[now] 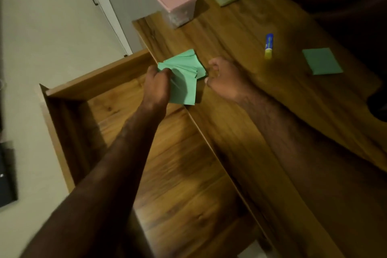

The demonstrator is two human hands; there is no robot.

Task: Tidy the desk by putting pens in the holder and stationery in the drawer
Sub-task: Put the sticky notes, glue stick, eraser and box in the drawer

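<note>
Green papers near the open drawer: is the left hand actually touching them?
Touching. The head view shows the left hand gripping the fanned green papers at their corner.

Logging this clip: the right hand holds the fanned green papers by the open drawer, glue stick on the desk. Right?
No: the head view shows the left hand holding the green papers; the right hand is empty. The drawer is open, glue stick on the desk.
</note>
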